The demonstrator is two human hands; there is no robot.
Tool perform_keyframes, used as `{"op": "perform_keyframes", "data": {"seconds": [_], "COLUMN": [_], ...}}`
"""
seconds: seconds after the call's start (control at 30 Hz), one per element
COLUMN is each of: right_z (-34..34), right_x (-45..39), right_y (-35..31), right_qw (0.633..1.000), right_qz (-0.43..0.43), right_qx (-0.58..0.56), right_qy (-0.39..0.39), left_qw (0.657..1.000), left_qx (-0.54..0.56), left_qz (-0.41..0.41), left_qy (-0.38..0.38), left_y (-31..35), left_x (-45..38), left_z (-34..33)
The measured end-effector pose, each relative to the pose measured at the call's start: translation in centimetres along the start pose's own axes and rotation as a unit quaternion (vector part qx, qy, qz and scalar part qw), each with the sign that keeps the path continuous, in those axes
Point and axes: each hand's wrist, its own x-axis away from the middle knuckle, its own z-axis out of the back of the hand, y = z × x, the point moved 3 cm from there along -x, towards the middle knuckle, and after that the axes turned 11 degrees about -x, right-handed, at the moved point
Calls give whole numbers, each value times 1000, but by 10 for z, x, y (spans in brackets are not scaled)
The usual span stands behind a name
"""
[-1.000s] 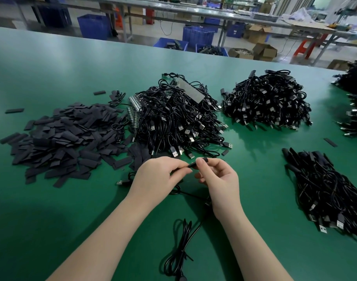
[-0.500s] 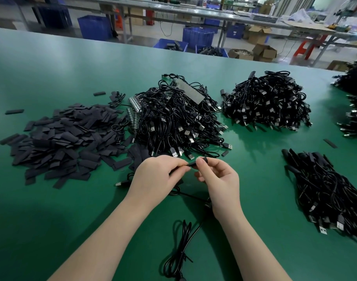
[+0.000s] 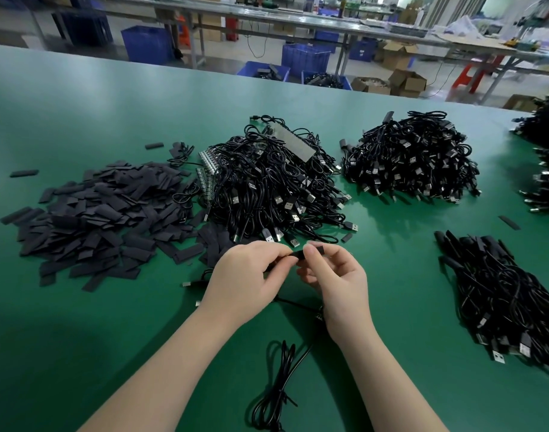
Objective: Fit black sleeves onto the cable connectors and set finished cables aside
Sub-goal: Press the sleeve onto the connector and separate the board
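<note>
Over the green table (image 3: 80,338), my left hand (image 3: 245,275) and my right hand (image 3: 338,285) meet at a small black sleeve (image 3: 298,255). Both pinch it between thumb and fingertips; the connector inside is hidden. The black cable (image 3: 279,388) belonging to it trails down between my forearms in a loose coil. A heap of flat black sleeves (image 3: 92,222) lies to the left. A big pile of black USB cables (image 3: 276,188) sits just beyond my hands.
A second cable pile (image 3: 413,160) lies at the back right, another pile (image 3: 510,297) at the right near my right arm, and more cables (image 3: 547,169) at the right edge. Loose sleeves (image 3: 24,173) are scattered on the table. Blue bins (image 3: 304,59) stand on the floor beyond.
Both hands stay at the same spot. The fingers have shifted slightly on the sleeve; nothing was let go.
</note>
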Motion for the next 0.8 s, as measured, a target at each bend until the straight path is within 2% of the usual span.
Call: {"op": "perform_keyframes", "data": {"seconds": [0.1, 0.17, 0.37, 0.57, 0.8], "right_z": [-3, -5, -2, 0, 2], "right_x": [1, 2, -1, -2, -3], "right_y": [-2, -4, -5, -3, -7], "right_qw": [999, 996, 997, 998, 999], "right_qz": [13, 22, 20, -7, 11], "right_qx": [6, 24, 26, 1, 21], "right_qy": [-49, -79, -64, -65, -48], "left_qw": [996, 994, 989, 990, 996], "left_qx": [74, 86, 125, 122, 76], "left_qz": [44, 50, 78, 66, 10], "left_qy": [-39, -46, -11, -12, 41], "left_y": [-4, -7, -10, -14, -8], "left_x": [-1, -1, -2, -1, -3], "left_z": [-5, -6, -3, -2, 3]}}
